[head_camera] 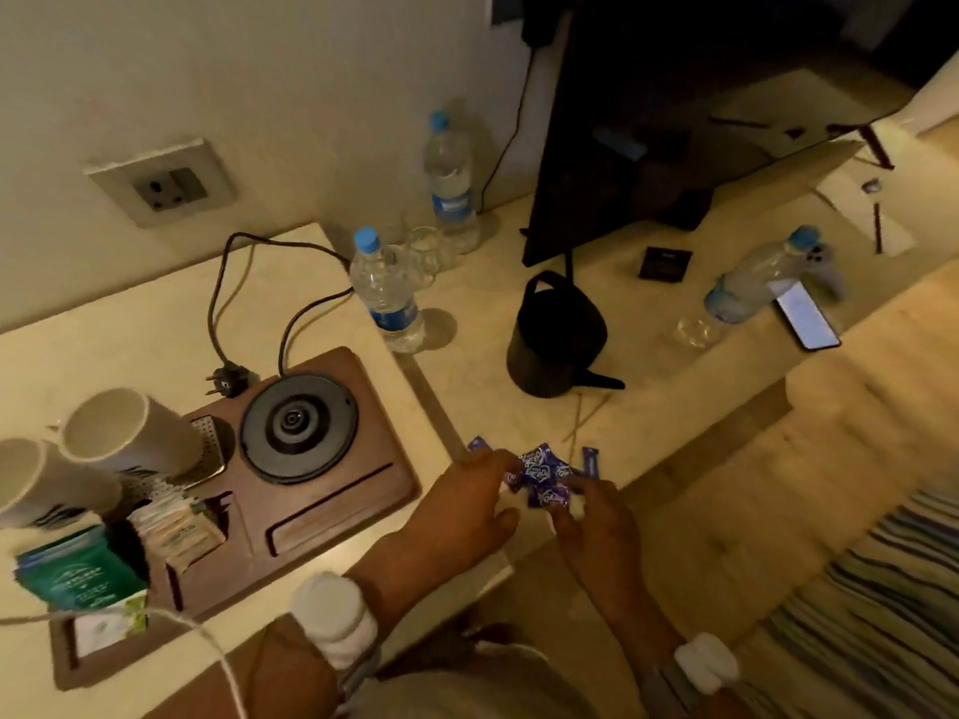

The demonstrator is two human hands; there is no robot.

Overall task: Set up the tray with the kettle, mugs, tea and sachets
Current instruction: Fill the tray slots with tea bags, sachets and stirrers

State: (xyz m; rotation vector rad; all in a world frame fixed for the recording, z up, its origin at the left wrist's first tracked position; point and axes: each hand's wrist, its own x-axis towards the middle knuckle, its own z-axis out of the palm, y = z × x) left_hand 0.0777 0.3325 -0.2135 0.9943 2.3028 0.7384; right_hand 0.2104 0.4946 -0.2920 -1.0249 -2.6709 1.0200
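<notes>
Dim counter, kettle off its base on the wooden tray; near the front edge, both hands, left and right, pinch together loose blue sachets, likely gathering them for the tray's empty slot.

— What colours are on the tray?
— It's brown wood; the kettle base is dark grey, the two mugs white, the tea packets green.
— And the sachets?
— Purple-blue with white lettering.
— The kettle?
— Black. The bottles are clear with blue caps and labels, the cloth blue-and-white striped.
</notes>
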